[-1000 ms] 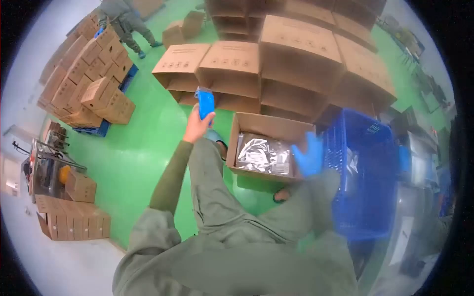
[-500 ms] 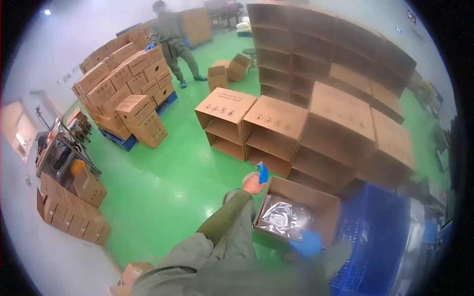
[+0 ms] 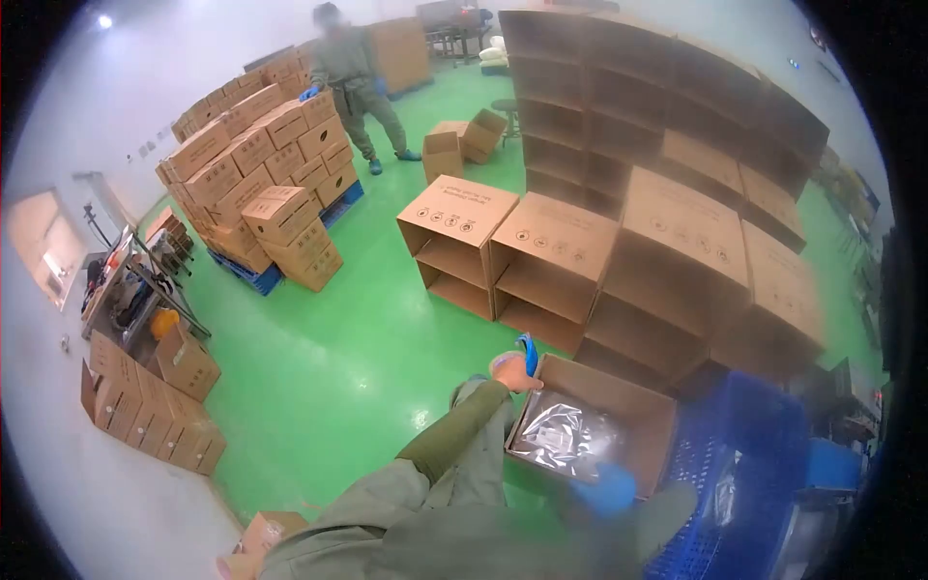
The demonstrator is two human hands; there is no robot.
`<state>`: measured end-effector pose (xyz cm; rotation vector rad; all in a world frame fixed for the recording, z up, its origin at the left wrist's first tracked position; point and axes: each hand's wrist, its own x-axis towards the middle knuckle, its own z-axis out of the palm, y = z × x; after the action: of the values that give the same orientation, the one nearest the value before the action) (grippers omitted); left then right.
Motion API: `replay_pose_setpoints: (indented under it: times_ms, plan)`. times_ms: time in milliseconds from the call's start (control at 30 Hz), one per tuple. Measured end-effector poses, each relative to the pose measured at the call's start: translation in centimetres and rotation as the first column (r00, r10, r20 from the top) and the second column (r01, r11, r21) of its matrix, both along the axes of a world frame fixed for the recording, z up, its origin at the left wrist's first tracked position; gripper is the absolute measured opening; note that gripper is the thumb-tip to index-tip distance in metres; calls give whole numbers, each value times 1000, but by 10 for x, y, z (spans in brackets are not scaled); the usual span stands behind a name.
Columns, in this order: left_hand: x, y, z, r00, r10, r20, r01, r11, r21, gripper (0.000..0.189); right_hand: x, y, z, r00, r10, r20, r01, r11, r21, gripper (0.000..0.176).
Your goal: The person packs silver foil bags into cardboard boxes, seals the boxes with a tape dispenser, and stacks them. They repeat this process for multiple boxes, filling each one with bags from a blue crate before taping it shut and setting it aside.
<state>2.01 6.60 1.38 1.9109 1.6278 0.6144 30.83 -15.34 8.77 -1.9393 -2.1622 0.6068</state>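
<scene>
My left hand [image 3: 523,381] is at the far left corner of an open cardboard box [image 3: 650,422], closed around a blue curved tool [image 3: 529,354] with a pale round part. It resembles a tape dispenser, but its kind is not clear. Inside the box lies a shiny clear plastic bag [image 3: 561,432]; its contents are hard to make out. My right hand [image 3: 606,490], in a blue glove, is by the box's near edge. Blur smears its fingers, so whether they grip the edge cannot be told.
A blue plastic crate [image 3: 739,411] stands right of the box. Ahead are open-fronted cardboard boxes [image 3: 556,227] and a tall stack of them [image 3: 667,72]. Packed cartons [image 3: 280,213] stand on blue pallets at left, with a person [image 3: 353,87] behind. More cartons [image 3: 145,406] line the left wall.
The view has shifted slightly, so the surroundings sit a little further right and lower. My left hand now reaches closer to the box's corner, still with the blue tool. The right hand remains at the near edge.
</scene>
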Motion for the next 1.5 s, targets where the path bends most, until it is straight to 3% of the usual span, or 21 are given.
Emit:
replay_pose_setpoints:
  times_ms: [33, 100, 233, 300, 400, 533, 600, 633, 700, 800, 900, 1033, 1067, 1100, 1133, 1167, 1233, 1267, 1400, 1467, 1500]
  plan:
    - [0, 1, -2, 1000, -1, -2, 1, 1000, 0, 42, 3, -1, 4, 1000, -1, -2, 1, 1000, 0, 76]
    - [-1, 4, -10, 1000, -13, -8, 13, 999, 34, 40, 9, -3, 15, 897, 396, 199, -426, 894, 140, 75]
    - [-5, 9, -19, 1000, -19, 23, 19, 1000, -15, 39, 3, -2, 26, 859, 458, 227, -496, 855, 151, 74]
    - [-5, 1, 3, 999, -36, 36, 37, 999, -25, 39, -5, -1, 26, 988, 150, 40, -148, 988, -43, 75]
    - [-5, 0, 15, 999, -5, 38, 12, 982, -188, 39, -4, -2, 9, 996, 85, 15, -85, 996, 20, 74]
    - [-6, 4, 7, 1000, -10, -3, 9, 988, -156, 39, 1, 1, -13, 999, -13, -34, 12, 1000, -21, 76]
    - [-5, -2, 20, 1000, 0, -21, -3, 988, -152, 40, 5, -4, 21, 830, 485, 276, -534, 834, 138, 76]
    - [-5, -1, 20, 1000, -1, -21, -2, 989, -151, 40, 2, -3, 12, 830, 484, 276, -533, 835, 139, 76]
    - [-8, 3, 12, 999, -37, 17, 40, 985, -167, 40, -10, 2, -5, 1000, -9, -27, 8, 999, -33, 75]
    - [-7, 8, -3, 999, -36, 32, 39, 994, -98, 38, -4, -4, 16, 943, 289, 166, -300, 953, 42, 74]
    - [-8, 4, 9, 1000, -12, 21, 16, 983, -183, 37, -5, 1, -16, 999, -7, 36, 9, 999, -45, 73]
    - [-7, -1, 22, 997, -17, 75, 33, 975, -219, 37, 3, -2, -24, 999, 16, 41, -17, 1000, 14, 72]
    - [-5, -1, 18, 995, -17, 101, 41, 969, -242, 36, 10, -5, -13, 950, 274, 148, -292, 949, 119, 72]
    - [-8, 0, 14, 993, -11, 117, 40, 967, -253, 36, 0, -1, -8, 992, 116, 38, -117, 993, 2, 71]
    - [-6, -2, 9, 1000, 2, -23, -2, 1000, -7, 34, -10, 3, -4, 996, -71, -47, 66, 992, -109, 71]
    - [-8, 3, 8, 999, 27, -38, -26, 1000, 16, 34, -13, 11, 6, 997, -45, -63, 40, 995, -87, 71]
    - [-8, 0, 8, 1000, 15, -9, -15, 999, -47, 34, 2, 1, 22, 820, 533, 209, -572, 773, 276, 70]
    - [-8, 0, 5, 1000, 25, -5, -25, 999, -44, 34, -3, 3, -18, 991, 113, 70, -114, 994, 2, 66]
    - [-7, 3, -5, 998, 2, 63, 0, 999, -37, 35, -5, 1, -18, 982, -57, -183, 66, 997, 43, 65]
    - [-8, 7, -13, 998, 6, 57, -5, 1000, -28, 36, 2, -2, -1, 887, 423, 186, -457, 863, 214, 65]
    - [-8, 9, -15, 998, -5, 70, 9, 998, -61, 36, 1, -2, 4, 887, 423, 186, -456, 864, 214, 65]
